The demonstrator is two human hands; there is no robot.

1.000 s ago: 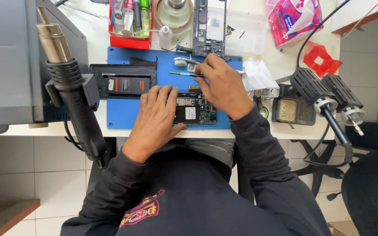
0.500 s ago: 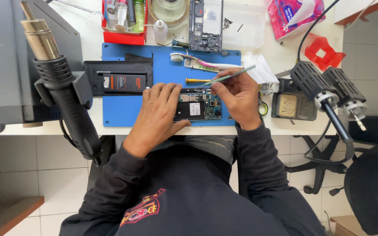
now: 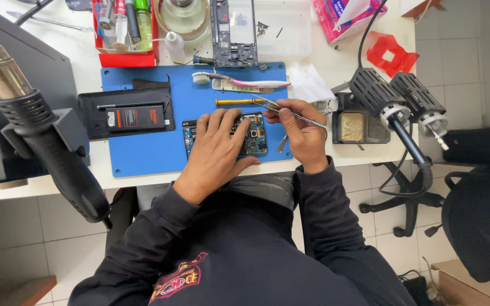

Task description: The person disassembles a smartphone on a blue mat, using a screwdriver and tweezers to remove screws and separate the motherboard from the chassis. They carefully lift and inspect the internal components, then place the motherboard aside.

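Observation:
An opened phone with its circuit board bare lies on the blue work mat. My left hand rests flat on it, fingers spread over the board. My right hand grips metal tweezers whose tips point left, above the phone's upper right corner. A yellow-handled screwdriver and a pink toothbrush lie on the mat just beyond the hands. A black phone back with battery lies at the left of the mat.
A hot-air gun hangs at the left table edge. Two more heat handles and a tip-cleaner tray sit right. A red tool tray, a glass jar and a phone frame stand behind. An office chair is at right.
My right hand drew back from the far side of the mat toward me and now holds tweezers over the phone's right end. My left hand stayed on the phone.

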